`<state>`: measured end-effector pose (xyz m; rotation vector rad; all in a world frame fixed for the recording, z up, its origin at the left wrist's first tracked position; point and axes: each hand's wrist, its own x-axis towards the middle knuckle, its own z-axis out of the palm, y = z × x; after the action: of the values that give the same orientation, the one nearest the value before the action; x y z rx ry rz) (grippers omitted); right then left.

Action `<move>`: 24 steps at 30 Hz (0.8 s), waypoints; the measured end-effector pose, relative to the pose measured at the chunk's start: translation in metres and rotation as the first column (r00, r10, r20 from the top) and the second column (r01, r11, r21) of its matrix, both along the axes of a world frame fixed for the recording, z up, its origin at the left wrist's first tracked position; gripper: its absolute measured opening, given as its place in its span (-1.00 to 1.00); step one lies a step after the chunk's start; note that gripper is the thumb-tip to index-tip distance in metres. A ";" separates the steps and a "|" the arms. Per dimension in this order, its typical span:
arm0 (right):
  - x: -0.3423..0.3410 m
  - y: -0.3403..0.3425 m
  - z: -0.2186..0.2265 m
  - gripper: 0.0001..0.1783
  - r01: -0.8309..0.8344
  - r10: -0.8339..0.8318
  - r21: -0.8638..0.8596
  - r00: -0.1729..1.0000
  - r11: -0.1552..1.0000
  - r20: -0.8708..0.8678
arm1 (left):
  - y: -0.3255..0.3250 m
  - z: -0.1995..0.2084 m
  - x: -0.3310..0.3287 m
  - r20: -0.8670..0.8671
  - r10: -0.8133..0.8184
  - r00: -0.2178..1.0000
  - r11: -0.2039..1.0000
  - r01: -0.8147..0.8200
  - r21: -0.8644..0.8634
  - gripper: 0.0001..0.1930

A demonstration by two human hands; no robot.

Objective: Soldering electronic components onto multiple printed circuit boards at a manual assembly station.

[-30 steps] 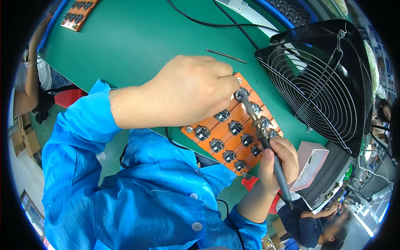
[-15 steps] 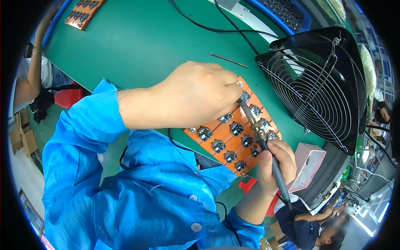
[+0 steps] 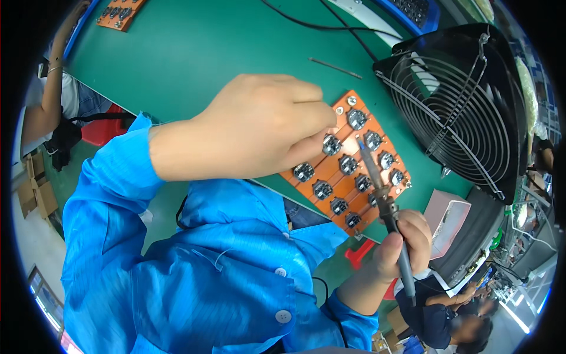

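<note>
My right hand (image 3: 407,245) is closed around the dark handle of a soldering iron (image 3: 389,212). Its tip points up and left over an orange fixture board (image 3: 312,192), between small round black-and-silver parts (image 3: 356,119) seated there in rows. Whether the tip touches anything cannot be made out. Above the board's left side, my left hand (image 3: 265,127) is closed with curled fingers, its fingertips turned toward the parts. Anything pinched in them is hidden. The board lies tilted at the green table's near edge.
A black fan with a wire guard (image 3: 451,112) stands right of the board. A thin metal rod (image 3: 335,68) and black cables (image 3: 318,26) lie beyond it. A pinkish box (image 3: 448,221) is at right; another orange board (image 3: 121,13) sits far left. Other people work at both sides.
The iron's tip has drawn back from the part at the board's far corner. My left hand has shifted left, uncovering that corner. The whole view has shifted slightly.
</note>
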<state>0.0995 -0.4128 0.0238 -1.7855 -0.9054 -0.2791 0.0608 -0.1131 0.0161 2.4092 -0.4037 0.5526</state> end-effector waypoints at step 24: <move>-0.012 0.009 -0.009 -0.74 -0.081 0.075 -0.169 0.996 0.982 -0.045 | -0.005 -0.013 -0.015 -0.009 -0.041 0.999 0.998 0.041 0.049 -0.87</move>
<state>0.0870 -0.4035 0.0145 -1.9000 -0.9937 -0.1187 0.0460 -0.1177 0.0027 2.4440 -0.4675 0.5200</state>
